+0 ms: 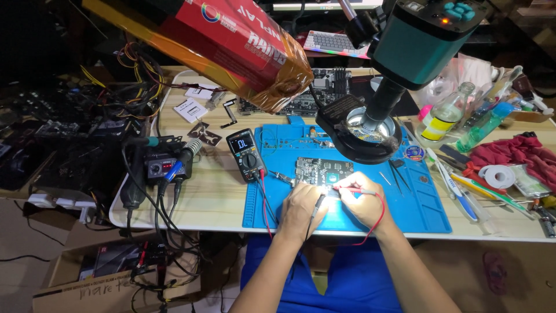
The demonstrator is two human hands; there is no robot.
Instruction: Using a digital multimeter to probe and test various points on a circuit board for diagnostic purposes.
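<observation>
A long pale wooden table [214,197] carries a flat blue rubbery work mat [428,208] with raised edges and small tray pockets. Above the mat hangs a teal, cylinder-bodied microscope camera [420,37] on a black tube, with a round black ring light [362,136] beneath it. A crumpled red and orange glossy box [231,40] juts in from the top left.

On the mat lies a small rectangular green-grey circuit board [321,170] studded with chips, just beyond both hands and touching or nearly touching their fingertips. The left hand [301,208] is curled closed around a thin black test probe [317,204], pinched between thumb and fingers, its tip angled toward the board's near edge. The right hand [365,200] is likewise closed in a pen-like pinch on a slim red test probe [362,190], which points left at the board's lower right corner. A red lead loops from it round the wrist.

Left of the board, at the mat's edge, sits a black handheld multimeter [246,153] with a lit display and round dial. Further left stands a small black soldering station [157,167] amid tangled black cables. Dark slender tweezers [397,174] lie right of the board.
</observation>
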